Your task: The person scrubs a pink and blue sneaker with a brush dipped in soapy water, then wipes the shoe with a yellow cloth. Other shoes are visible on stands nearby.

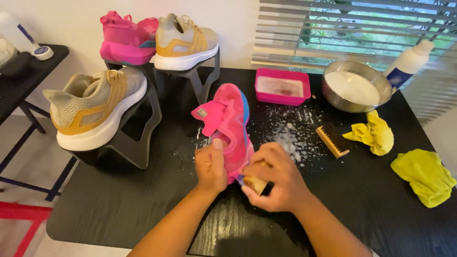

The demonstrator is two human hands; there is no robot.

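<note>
A pink shoe (230, 121) with a blue edge lies on the black table (119, 200), toe pointing away from me. My left hand (211, 166) grips its heel end, thumb up along the side. My right hand (275, 178) is closed on a small wooden brush (255, 183), pressed against the shoe's heel. White foam flecks (290, 138) are spattered on the table just right of the shoe.
Two grey-and-yellow shoes (90, 107) (185, 40) and another pink shoe (126, 38) sit on dark stands at left and back. A pink tub (282, 86), metal bowl (356, 85), white bottle (408, 62), a second brush (332, 140) and two yellow cloths (373, 133) (423, 177) lie at right.
</note>
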